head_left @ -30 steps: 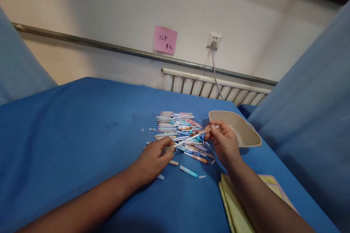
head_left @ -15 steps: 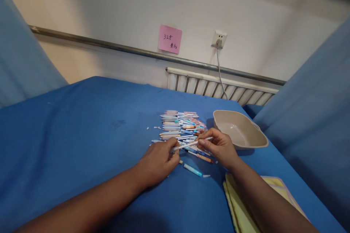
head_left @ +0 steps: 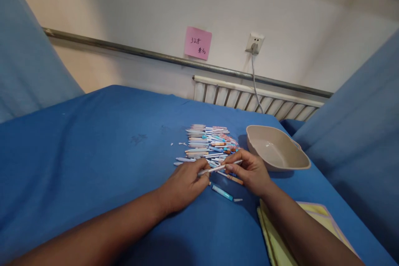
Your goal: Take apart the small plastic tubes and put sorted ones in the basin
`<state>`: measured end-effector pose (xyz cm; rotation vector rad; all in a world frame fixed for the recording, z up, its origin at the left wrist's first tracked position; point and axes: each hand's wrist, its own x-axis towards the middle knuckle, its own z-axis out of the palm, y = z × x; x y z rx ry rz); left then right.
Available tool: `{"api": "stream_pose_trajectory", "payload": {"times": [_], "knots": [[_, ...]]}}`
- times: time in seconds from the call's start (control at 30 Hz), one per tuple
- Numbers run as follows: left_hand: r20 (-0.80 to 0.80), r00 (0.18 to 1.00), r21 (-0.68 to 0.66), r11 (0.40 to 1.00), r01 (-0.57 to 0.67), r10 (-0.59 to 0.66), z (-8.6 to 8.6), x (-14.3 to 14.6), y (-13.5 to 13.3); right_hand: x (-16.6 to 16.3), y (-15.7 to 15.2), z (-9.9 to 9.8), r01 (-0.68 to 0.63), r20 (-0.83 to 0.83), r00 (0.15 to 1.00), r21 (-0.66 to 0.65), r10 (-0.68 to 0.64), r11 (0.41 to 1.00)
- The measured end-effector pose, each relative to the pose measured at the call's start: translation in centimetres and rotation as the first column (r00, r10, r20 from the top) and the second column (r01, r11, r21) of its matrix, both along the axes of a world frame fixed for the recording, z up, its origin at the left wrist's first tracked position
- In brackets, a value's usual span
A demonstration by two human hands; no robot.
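Note:
A thin white pen refill (head_left: 217,168) spans the gap between my two hands, slightly tilted up to the right. My left hand (head_left: 186,181) is closed around its left end, where a pale part, perhaps a pen barrel, is mostly hidden by the fingers. Thumb and fingers of my right hand (head_left: 252,171) pinch the refill's right portion. Behind both hands lie rows of disassembled pens (head_left: 198,144), with pale barrels, white refills and coloured barrel halves. Nearer to me rest a turquoise pen barrel (head_left: 222,193) and a small white piece (head_left: 238,200).
To the right stands a beige basin (head_left: 279,149) on the blue sheet (head_left: 102,145). A folded yellow cloth (head_left: 314,210) lies under my right forearm. Small white bits (head_left: 182,144) are left of the pens. Behind are a radiator (head_left: 237,97) and a wall rail (head_left: 140,53).
The view has shifted slightly, moving the scene a little to the right. My hands have come slightly closer together along the refill, and both keep hold of it.

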<state>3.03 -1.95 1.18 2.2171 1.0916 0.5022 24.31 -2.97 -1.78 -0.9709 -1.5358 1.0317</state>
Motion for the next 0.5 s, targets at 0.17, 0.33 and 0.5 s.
{"api": "stream_pose_trajectory", "payload": {"times": [0.17,0.33,0.5], "knots": [[0.010,1.000,-0.015,1.000,-0.005,0.005,-0.1,-0.1,0.1,0.0,-0.1,0.4,0.038,0.045,0.998,0.017,-0.039,0.999],[0.095,0.995,-0.058,0.998,0.026,-0.021,-0.4,-0.2,0.3,-0.6,-0.1,0.6,0.002,-0.201,0.979,-0.107,-0.024,0.994],[0.130,0.991,-0.054,0.998,0.038,-0.030,-0.9,-0.2,0.4,-1.1,-0.1,0.5,0.047,-0.178,0.982,-0.093,-0.063,0.995]]}}
